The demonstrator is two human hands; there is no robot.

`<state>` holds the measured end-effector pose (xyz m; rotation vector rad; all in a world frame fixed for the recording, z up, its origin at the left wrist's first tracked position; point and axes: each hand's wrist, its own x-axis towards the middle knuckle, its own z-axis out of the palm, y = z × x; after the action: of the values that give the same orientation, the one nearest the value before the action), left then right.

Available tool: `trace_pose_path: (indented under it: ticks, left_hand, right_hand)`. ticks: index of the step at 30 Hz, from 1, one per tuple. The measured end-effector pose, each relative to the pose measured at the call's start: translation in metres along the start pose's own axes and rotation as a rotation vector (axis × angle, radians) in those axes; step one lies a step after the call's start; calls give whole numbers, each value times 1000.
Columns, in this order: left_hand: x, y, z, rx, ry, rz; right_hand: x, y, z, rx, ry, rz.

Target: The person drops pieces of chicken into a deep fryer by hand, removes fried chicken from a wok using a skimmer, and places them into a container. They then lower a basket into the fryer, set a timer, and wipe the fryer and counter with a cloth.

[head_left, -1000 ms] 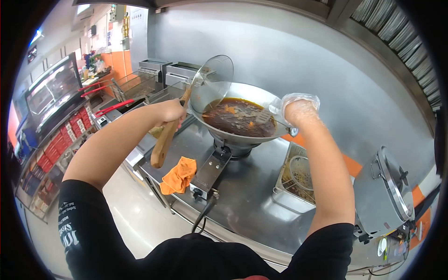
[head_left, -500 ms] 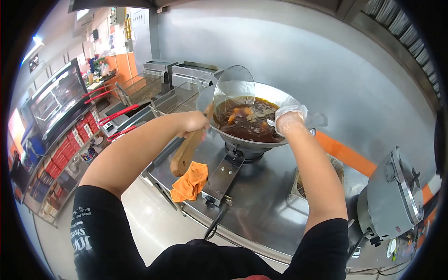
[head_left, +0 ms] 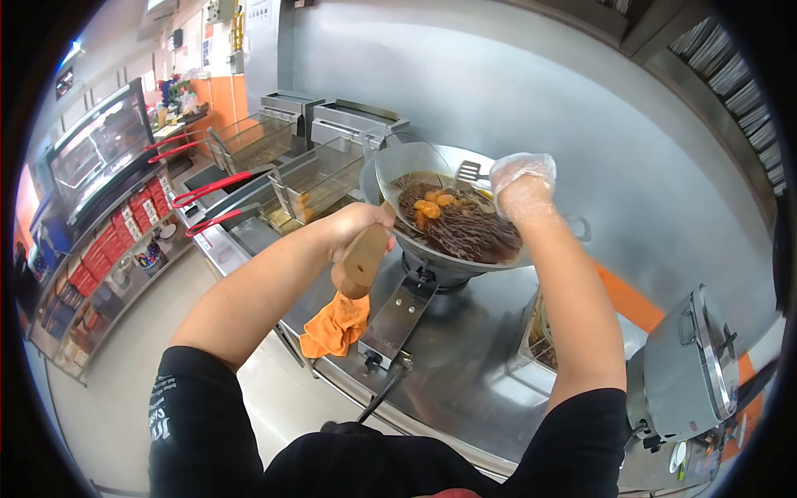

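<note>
A large wok [head_left: 498, 264] of dark oil sits on a burner. My left hand [head_left: 361, 228] is closed round the wooden handle [head_left: 359, 267] of a wire strainer [head_left: 397, 166], whose mesh lies over the left side of the wok. Orange-brown fried pieces [head_left: 428, 207] show near the middle of the oil. My right hand [head_left: 523, 181], in a clear plastic glove, is closed at the wok's back right rim. From it a slotted metal spatula [head_left: 470, 172] points left above the oil. Its handle is hidden by the glove.
Fryer baskets [head_left: 320, 178] with red handles stand left of the wok. An orange cloth [head_left: 335, 325] lies at the counter's front edge beside the burner's control box [head_left: 397, 319]. A metal tray is partly behind my right forearm. A large grey cooker [head_left: 685, 365] stands at the right.
The strainer has tipped down from upright to lie over the oil. The spatula has risen and shows its slotted head. The wooden handle has swung right.
</note>
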<state>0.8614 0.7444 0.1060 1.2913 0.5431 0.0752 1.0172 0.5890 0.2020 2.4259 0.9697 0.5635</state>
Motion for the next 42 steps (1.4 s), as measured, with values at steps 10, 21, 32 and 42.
trace_pose_path:
  ticks: [10,21,32,42]
  left_hand:
    - [1,7,-7,68,-42,-50]
    - [17,-3,-6,-173,-87,-32]
    - [-44,-2,21,-640,-37,55]
    - [-23,-20,-4,-308,-36,147]
  right_hand:
    - [21,-19,54,-75,-172,-61]
    - [35,-40,5,-41,9,-149]
    - [-18,16,-22,-58,41,55]
    - [-35,26,25,-66,-224,34]
